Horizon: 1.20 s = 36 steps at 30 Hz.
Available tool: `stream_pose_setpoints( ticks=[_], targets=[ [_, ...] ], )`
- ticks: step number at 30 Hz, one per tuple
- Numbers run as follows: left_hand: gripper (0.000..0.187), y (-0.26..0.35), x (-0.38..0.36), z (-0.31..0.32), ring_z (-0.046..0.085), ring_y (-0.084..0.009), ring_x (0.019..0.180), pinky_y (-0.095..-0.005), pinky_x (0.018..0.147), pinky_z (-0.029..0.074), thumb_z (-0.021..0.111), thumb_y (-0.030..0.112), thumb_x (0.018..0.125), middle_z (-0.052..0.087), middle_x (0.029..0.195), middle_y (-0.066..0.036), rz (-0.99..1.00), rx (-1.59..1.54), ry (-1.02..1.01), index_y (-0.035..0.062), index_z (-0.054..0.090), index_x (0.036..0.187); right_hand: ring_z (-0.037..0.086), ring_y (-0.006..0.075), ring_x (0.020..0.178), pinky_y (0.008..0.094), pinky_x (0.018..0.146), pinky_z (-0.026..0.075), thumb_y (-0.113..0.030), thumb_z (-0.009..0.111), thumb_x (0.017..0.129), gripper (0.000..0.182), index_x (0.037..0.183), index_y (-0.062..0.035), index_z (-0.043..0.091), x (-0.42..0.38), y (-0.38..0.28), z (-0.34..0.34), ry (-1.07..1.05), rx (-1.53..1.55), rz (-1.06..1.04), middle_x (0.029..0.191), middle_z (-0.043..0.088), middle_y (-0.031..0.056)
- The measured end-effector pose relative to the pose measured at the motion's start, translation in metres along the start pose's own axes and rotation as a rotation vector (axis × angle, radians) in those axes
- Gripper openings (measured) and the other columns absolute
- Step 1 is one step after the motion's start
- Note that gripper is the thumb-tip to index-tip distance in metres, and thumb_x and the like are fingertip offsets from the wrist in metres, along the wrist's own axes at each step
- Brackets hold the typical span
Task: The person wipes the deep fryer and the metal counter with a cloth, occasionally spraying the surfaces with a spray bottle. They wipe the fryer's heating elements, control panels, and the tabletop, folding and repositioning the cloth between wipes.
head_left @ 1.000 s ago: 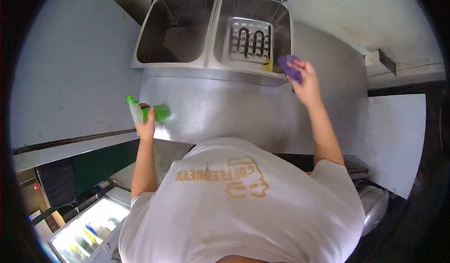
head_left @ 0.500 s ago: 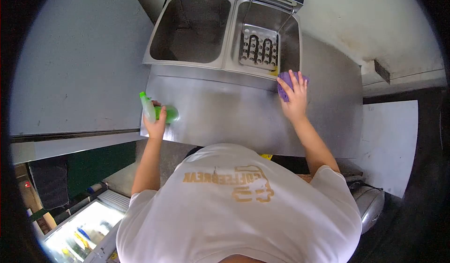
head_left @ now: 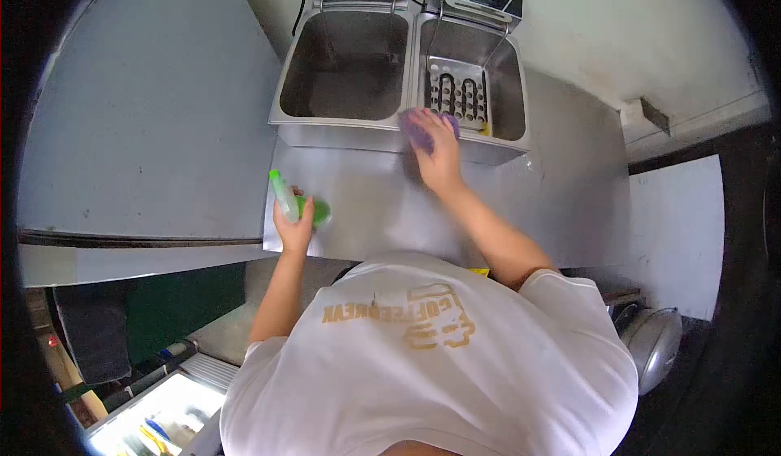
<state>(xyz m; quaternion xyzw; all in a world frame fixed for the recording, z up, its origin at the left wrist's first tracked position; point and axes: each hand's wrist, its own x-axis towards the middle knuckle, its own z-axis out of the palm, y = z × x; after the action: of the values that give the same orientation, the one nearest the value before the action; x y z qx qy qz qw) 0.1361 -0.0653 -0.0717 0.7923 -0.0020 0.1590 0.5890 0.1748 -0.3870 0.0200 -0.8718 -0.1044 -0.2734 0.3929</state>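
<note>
Head view: a purple cloth (head_left: 423, 127) is pressed flat under the right hand (head_left: 438, 153) against the front edge of the double fryer (head_left: 403, 69), while a green spray bottle (head_left: 299, 205) is gripped by the left hand (head_left: 294, 230) front-left of the fryer; firm, overlapping strokes along the rim are best kept.

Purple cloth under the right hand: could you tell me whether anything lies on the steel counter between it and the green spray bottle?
Nothing visible: the steel counter is bare between the purple cloth under the right hand and the green spray bottle in the left hand.
</note>
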Motion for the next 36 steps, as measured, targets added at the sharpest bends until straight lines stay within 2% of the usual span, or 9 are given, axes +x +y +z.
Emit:
stream_pose_setpoints(
  ticks=[1,2,3,5,9,17,23,32,36],
  targets=[
    [0.035,-0.002,-0.001,-0.001,0.059,-0.0194,0.092,-0.0336,0.084,0.047,0.074,0.007,0.078,0.061,0.098,-0.009,0.004,0.001,-0.007,0.0006,0.057,0.108,0.051,0.0347,0.124,0.0458,0.109,0.032,-0.001,0.064,0.077,0.044,0.121,-0.0078,0.060,0.005,-0.004,0.001,0.008,0.191,0.050,0.126,0.061,0.0155],
    [0.036,-0.004,-0.001,-0.001,0.059,-0.0200,0.092,-0.0339,0.085,0.047,0.074,0.007,0.077,0.061,0.098,-0.009,0.013,0.002,-0.008,0.0004,0.057,0.108,0.054,0.0335,0.121,0.0406,0.109,0.035,0.004,0.062,0.079,0.039,0.117,-0.0065,0.061,0.009,-0.009,0.000,0.001,0.648,0.423,0.121,0.063,0.0139],
    [0.037,-0.004,0.001,0.000,0.059,-0.0207,0.093,-0.0342,0.085,0.047,0.074,0.007,0.077,0.061,0.098,-0.009,0.026,0.003,-0.005,0.0001,0.057,0.109,0.054,0.0335,0.121,0.0406,0.109,0.035,0.004,0.062,0.079,0.039,0.117,-0.0065,0.061,0.016,-0.010,0.000,0.007,0.653,0.412,0.121,0.063,0.0139],
    [0.036,-0.004,0.003,-0.001,0.059,-0.0213,0.093,-0.0346,0.085,0.047,0.074,0.007,0.077,0.061,0.098,-0.009,0.047,0.023,0.002,0.0003,0.057,0.108,0.053,0.0330,0.122,0.0414,0.108,0.037,0.006,0.061,0.076,0.044,0.119,-0.0055,0.060,0.034,-0.007,-0.007,0.208,0.264,-0.055,0.125,0.062,0.0132],
    [0.036,0.002,0.002,-0.003,0.059,-0.0218,0.092,-0.0351,0.085,0.046,0.074,0.006,0.076,0.060,0.097,-0.009,0.033,0.015,-0.040,0.0007,0.057,0.107,0.049,0.0381,0.124,0.0438,0.107,0.039,0.001,0.062,0.072,0.051,0.123,-0.0035,0.059,0.028,-0.013,-0.003,-0.252,-0.366,-0.075,0.131,0.058,0.0146],
    [0.034,0.001,0.001,-0.003,0.059,-0.0229,0.091,-0.0359,0.084,0.046,0.074,0.006,0.076,0.060,0.097,-0.009,0.042,0.000,-0.020,0.0014,0.056,0.105,0.054,0.0427,0.113,0.0426,0.104,0.040,0.000,0.053,0.078,0.042,0.119,0.0014,0.060,0.090,0.023,0.030,-0.244,-0.475,-0.070,0.127,0.059,0.0208],
    [0.034,-0.001,-0.001,-0.005,0.059,-0.0252,0.091,-0.0366,0.084,0.046,0.074,0.006,0.074,0.060,0.095,-0.010,0.068,0.074,-0.001,0.0019,0.056,0.103,0.064,0.0348,0.093,0.0424,0.087,0.045,-0.003,0.050,0.079,0.018,0.087,-0.0003,0.066,0.173,0.074,0.052,-0.202,-0.583,-0.121,0.100,0.067,0.0206],
    [0.034,0.008,0.000,-0.005,0.060,-0.0259,0.087,-0.0370,0.079,0.048,0.075,0.007,0.072,0.060,0.094,-0.011,0.106,0.076,0.012,0.0026,0.056,0.100,0.067,0.0361,0.093,0.0458,0.093,0.046,-0.010,0.051,0.086,0.022,0.094,-0.0016,0.070,0.269,0.125,0.087,-0.243,-0.746,0.197,0.099,0.071,0.0168],
    [0.033,0.011,-0.001,-0.004,0.060,-0.0266,0.086,-0.0375,0.077,0.048,0.075,0.009,0.072,0.061,0.093,-0.011,0.074,0.067,0.033,0.0028,0.056,0.099,0.067,0.0352,0.092,0.0475,0.094,0.044,-0.008,0.052,0.085,0.020,0.089,0.0022,0.068,0.263,0.121,0.076,-0.314,-0.782,0.016,0.098,0.069,0.0220]
  ],
)
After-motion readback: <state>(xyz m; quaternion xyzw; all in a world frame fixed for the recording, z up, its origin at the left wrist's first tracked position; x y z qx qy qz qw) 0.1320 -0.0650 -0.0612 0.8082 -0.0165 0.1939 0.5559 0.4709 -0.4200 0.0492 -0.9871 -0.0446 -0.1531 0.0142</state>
